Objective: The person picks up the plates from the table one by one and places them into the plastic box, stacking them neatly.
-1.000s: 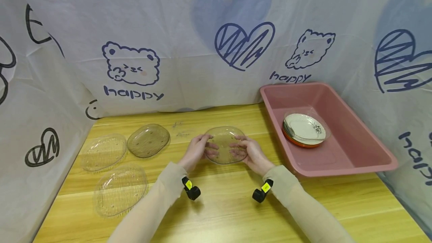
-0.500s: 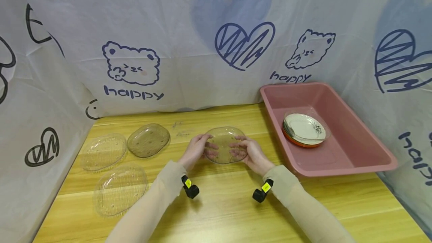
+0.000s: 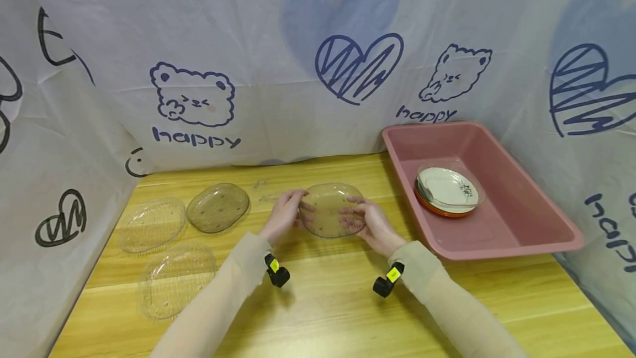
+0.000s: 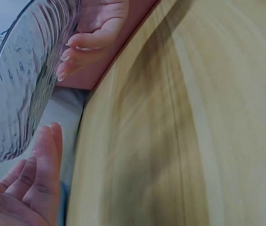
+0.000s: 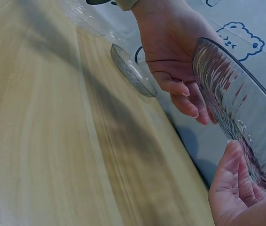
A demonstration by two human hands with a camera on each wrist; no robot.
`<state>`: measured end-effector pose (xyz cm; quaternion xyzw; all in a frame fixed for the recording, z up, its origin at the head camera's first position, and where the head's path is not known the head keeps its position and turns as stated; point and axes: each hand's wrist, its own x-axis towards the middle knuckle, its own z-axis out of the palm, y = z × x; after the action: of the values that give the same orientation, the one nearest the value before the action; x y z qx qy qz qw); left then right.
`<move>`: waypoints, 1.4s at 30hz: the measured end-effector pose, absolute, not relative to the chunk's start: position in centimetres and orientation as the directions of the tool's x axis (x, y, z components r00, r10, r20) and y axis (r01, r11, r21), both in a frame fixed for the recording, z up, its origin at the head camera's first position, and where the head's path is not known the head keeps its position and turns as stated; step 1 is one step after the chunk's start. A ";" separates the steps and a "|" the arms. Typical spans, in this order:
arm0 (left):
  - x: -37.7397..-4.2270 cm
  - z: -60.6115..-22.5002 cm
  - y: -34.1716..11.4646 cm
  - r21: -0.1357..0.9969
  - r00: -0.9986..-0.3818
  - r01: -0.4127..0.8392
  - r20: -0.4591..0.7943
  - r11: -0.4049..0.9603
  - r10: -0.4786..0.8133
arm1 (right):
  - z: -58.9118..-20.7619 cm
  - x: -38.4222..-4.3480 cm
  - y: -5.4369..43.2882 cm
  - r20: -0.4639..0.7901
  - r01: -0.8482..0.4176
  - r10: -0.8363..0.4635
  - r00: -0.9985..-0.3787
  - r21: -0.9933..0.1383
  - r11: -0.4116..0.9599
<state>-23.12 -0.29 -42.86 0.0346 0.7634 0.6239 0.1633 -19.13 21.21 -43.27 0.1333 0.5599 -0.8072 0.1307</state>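
Both hands hold one transparent, oval-shaped glass plate up off the table, near the middle of the head view. My left hand has its thumb at the left rim and its fingers spread beneath. On the opposite side, my right hand holds the rim in the same way, its fingers showing through the glass. The left wrist view shows the plate tilted, with a rippled underside. In the right wrist view, fingertips of the right hand reach under the plate.
Left on the wooden table lie a smoky brown glass plate and two clear glass plates, one behind and one in front. A pink basin at right contains stacked dishes, including a white plate. Printed cloth hangs behind.
The held plate has risen slightly and its tilt has changed a little. My left hand has shifted slightly up and left; the right hand has barely moved.
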 end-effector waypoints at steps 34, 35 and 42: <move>-23.8 -40.8 3.6 0.990 -0.978 0.137 0.129 0.038 0.161 | -36.2 -19.3 26.2 -0.245 0.204 0.050 -0.968 -0.889 -0.409; -23.8 -40.7 3.8 0.988 -0.977 0.147 0.139 0.039 0.165 | -36.1 -19.3 26.5 -0.241 0.199 0.056 -0.969 -0.892 -0.405; -23.3 -40.2 5.6 0.965 -0.952 0.248 0.225 0.088 0.208 | -35.1 -19.7 28.8 -0.234 0.163 0.100 -0.967 -0.871 -0.463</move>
<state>-23.33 5.59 -40.24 0.1545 0.7375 0.6573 -0.0150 -19.66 28.81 -35.08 0.1268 0.5177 -0.8459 0.0185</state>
